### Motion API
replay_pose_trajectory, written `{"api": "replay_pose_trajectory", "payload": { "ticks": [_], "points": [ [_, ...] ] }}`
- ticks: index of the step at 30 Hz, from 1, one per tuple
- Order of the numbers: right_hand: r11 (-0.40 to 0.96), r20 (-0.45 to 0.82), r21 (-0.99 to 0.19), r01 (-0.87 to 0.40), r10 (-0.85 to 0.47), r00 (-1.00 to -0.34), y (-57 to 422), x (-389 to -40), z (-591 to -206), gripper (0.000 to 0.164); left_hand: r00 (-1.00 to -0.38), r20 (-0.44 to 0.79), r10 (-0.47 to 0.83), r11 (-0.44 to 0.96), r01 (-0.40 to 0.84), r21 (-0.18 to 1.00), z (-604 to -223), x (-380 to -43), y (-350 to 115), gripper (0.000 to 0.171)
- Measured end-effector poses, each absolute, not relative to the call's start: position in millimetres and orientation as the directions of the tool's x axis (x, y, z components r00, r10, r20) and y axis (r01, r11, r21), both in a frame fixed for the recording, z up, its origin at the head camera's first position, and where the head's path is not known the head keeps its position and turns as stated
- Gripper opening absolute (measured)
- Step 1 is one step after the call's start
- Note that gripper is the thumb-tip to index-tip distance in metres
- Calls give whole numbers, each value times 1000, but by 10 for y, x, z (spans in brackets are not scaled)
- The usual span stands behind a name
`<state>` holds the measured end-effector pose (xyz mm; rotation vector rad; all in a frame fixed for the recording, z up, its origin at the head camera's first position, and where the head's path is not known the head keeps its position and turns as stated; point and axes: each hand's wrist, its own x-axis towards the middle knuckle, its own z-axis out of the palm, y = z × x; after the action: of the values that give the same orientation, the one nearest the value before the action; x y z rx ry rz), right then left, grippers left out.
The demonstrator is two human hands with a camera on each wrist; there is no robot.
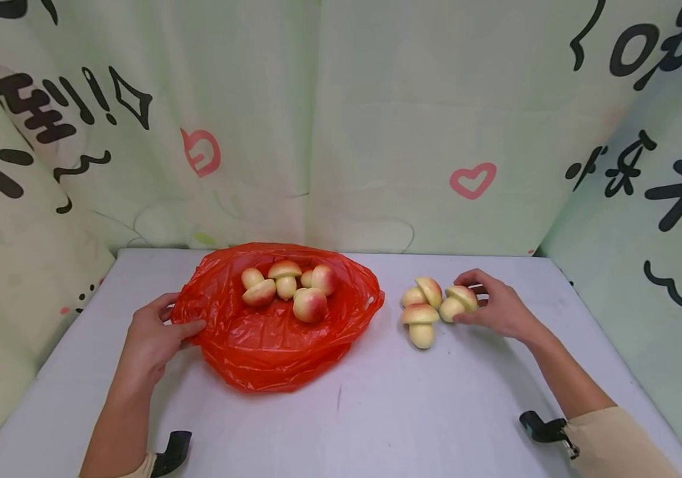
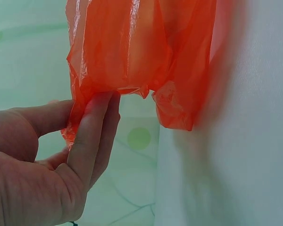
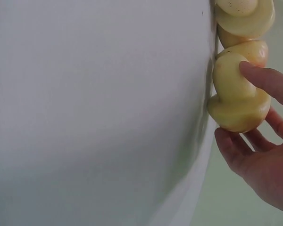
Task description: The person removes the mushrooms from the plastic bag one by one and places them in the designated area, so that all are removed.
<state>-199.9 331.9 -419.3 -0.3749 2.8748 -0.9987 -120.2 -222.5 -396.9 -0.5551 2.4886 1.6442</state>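
Note:
A red plastic bag point(image 1: 269, 345) lies spread with its mouth up, and several toy mushrooms point(image 1: 310, 305) with reddish caps and pale stems sit inside it. My left hand point(image 1: 158, 335) pinches the bag's left rim between thumb and fingers; the left wrist view shows the thin red film point(image 2: 127, 52) between them. To the bag's right, three more toy mushrooms are clustered on the table. The rightmost toy mushroom point(image 1: 458, 303) is in my right hand point(image 1: 499, 307), thumb at the stem point(image 3: 233, 77) and fingers round the cap. Beside it are an upright toy mushroom point(image 1: 421, 325) and a tilted toy mushroom point(image 1: 423, 292).
The table has a white cover point(image 1: 341, 438). Light green printed curtains point(image 1: 377, 119) enclose it at the back and both sides. Black wrist mounts point(image 1: 172, 454) show near both sleeves.

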Motion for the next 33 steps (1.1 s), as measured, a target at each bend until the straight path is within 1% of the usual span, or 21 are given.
{"api": "replay_pose_trajectory", "payload": {
  "ticks": [15, 33],
  "points": [
    [765, 13, -613, -198, -241, -971, 3281, -1977, -4225, 64, -927, -289, -238, 349, -359, 866, -3977, -1196, -2222, 77],
    [753, 54, -619, -223, -242, -969, 3282, -1966, -4205, 71, -929, -282, -240, 348, -354, 868, -3965, -1192, -2221, 77]
  ]
}}
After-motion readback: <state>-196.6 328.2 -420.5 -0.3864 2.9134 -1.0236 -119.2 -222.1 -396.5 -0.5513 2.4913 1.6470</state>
